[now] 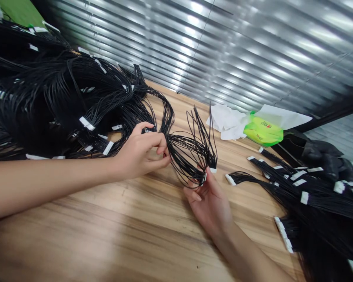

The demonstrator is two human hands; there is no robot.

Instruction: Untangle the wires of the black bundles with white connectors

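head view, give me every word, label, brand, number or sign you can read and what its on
No text can be read with certainty.
Green plastic packet: dark lettering with red marks in two spots, too small and blurred to read.
White connectors on the black wires: no lettering can be made out.
Crumpled white paper: no print visible.

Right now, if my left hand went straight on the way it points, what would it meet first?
Most likely the looped black wire bundle, which spans between your left hand and your right hand; depth is hard to judge from this one view.
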